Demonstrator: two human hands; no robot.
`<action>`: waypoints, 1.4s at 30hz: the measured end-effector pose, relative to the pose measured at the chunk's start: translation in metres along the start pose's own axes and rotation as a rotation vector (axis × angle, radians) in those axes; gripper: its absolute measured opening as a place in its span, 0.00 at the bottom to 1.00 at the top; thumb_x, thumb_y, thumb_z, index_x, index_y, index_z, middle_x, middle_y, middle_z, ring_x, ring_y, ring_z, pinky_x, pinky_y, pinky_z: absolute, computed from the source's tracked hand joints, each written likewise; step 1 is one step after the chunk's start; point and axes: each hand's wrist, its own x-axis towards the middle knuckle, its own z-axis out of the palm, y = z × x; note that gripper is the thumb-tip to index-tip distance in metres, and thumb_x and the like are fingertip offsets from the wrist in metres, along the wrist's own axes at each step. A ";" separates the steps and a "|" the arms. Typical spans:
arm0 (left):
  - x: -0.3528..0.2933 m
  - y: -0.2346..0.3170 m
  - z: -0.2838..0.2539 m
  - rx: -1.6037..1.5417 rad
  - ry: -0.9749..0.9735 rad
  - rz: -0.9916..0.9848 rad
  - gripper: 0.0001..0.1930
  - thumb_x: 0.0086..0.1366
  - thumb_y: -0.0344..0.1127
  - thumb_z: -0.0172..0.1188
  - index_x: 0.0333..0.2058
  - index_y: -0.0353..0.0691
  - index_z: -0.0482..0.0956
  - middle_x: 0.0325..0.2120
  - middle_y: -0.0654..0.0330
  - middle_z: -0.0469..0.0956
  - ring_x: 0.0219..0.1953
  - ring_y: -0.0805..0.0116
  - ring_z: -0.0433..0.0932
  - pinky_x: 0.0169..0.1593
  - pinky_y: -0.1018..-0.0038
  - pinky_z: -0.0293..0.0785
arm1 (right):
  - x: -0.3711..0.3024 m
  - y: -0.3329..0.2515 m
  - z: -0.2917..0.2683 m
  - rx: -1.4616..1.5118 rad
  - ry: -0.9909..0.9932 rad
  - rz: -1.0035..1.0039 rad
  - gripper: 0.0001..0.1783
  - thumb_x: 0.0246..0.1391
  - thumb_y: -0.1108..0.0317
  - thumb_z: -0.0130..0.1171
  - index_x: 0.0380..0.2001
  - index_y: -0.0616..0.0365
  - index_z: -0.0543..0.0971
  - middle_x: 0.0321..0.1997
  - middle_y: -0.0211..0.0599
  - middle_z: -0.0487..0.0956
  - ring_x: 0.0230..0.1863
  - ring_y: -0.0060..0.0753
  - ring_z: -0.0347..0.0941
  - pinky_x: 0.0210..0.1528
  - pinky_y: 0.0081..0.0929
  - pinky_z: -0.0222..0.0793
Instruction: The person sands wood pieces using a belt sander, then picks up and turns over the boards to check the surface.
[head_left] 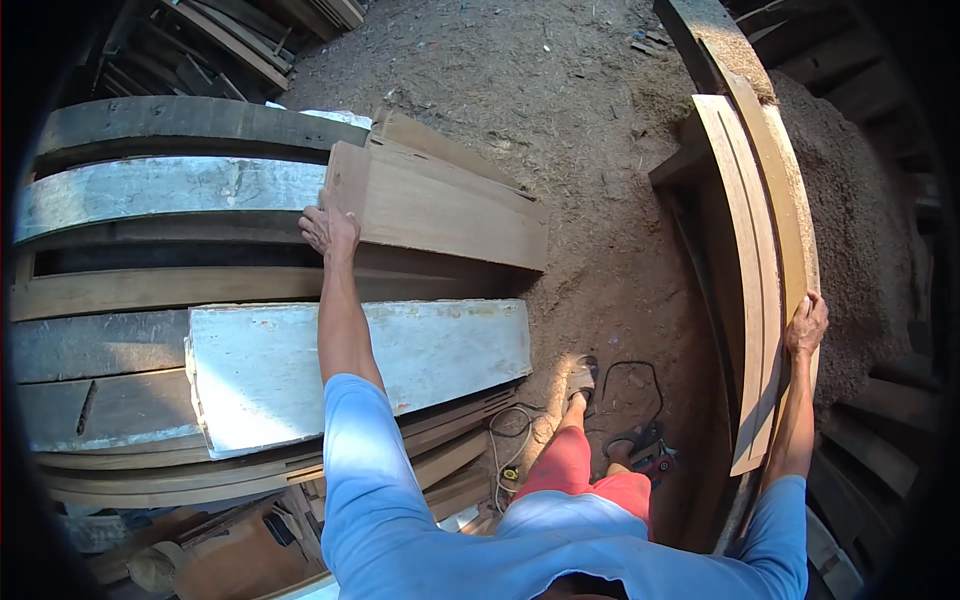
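To the left, my left hand [330, 228] is at the near end of a short wooden board [347, 178], its fingers at the left edge and its thumb toward the right. That board lies across the end of a wider brown plank [450, 205] on the stacked timber. Off to the right, my right hand [806, 322] closes on the outer edge of a long narrow wooden plank [785, 215], the fingertips partly hidden. Just inside that plank lie pale strips of wood [748, 270], side by side on the same support.
A white-faced board [360, 350] and several heavy beams [180, 290] fill the left. Sawdust [850, 250] is heaped beyond the right-hand planks. Near my feet lie a cable [640, 365], a red and dark power tool [655, 462] and a yellow tape measure [510, 472] on the dirt floor [480, 90].
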 end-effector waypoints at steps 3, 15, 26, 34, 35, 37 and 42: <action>-0.007 -0.001 0.020 0.089 0.166 -0.015 0.42 0.56 0.46 0.70 0.67 0.49 0.62 0.62 0.41 0.61 0.61 0.41 0.63 0.61 0.47 0.60 | 0.000 -0.005 0.001 0.011 0.041 -0.014 0.16 0.66 0.59 0.50 0.47 0.57 0.78 0.48 0.51 0.79 0.52 0.54 0.75 0.57 0.48 0.68; -0.395 0.225 0.058 -0.570 -0.507 0.843 0.38 0.55 0.49 0.71 0.63 0.44 0.71 0.68 0.37 0.56 0.66 0.34 0.56 0.66 0.43 0.55 | -0.048 -0.025 -0.034 -0.003 0.050 0.354 0.26 0.58 0.52 0.60 0.57 0.48 0.75 0.70 0.43 0.61 0.69 0.57 0.55 0.68 0.56 0.56; -0.561 0.413 -0.013 -1.471 -1.476 0.506 0.25 0.65 0.54 0.67 0.42 0.36 0.73 0.29 0.60 0.80 0.22 0.76 0.78 0.25 0.78 0.77 | -0.295 0.168 -0.157 -0.272 -0.042 0.471 0.24 0.60 0.51 0.59 0.55 0.50 0.77 0.63 0.42 0.71 0.66 0.51 0.63 0.68 0.54 0.54; -0.581 0.443 0.034 -1.838 -1.388 0.791 0.10 0.70 0.41 0.63 0.31 0.44 0.76 0.19 0.69 0.75 0.16 0.81 0.70 0.18 0.77 0.69 | -0.388 0.226 -0.138 -0.186 0.092 0.363 0.28 0.72 0.50 0.40 0.64 0.55 0.71 0.64 0.51 0.73 0.66 0.56 0.65 0.69 0.45 0.58; -0.592 0.439 0.021 -1.918 -1.296 0.749 0.17 0.71 0.43 0.62 0.24 0.48 0.70 0.15 0.74 0.66 0.13 0.84 0.60 0.17 0.79 0.58 | -0.389 0.224 -0.138 -0.168 0.116 0.352 0.28 0.72 0.49 0.40 0.64 0.56 0.71 0.65 0.51 0.72 0.67 0.56 0.65 0.69 0.45 0.58; -0.582 0.447 0.041 -2.037 -1.252 0.874 0.17 0.71 0.41 0.60 0.22 0.48 0.71 0.15 0.73 0.68 0.13 0.84 0.62 0.17 0.80 0.59 | -0.394 0.228 -0.128 -0.163 0.164 0.311 0.30 0.73 0.48 0.39 0.64 0.58 0.71 0.66 0.52 0.71 0.68 0.56 0.64 0.70 0.44 0.57; -0.597 0.447 0.048 -2.257 -1.133 0.976 0.07 0.68 0.34 0.58 0.31 0.39 0.74 0.19 0.63 0.76 0.19 0.79 0.73 0.22 0.81 0.71 | -0.412 0.229 -0.121 -0.339 0.265 0.249 0.30 0.72 0.47 0.42 0.67 0.55 0.69 0.71 0.50 0.67 0.73 0.55 0.59 0.73 0.45 0.54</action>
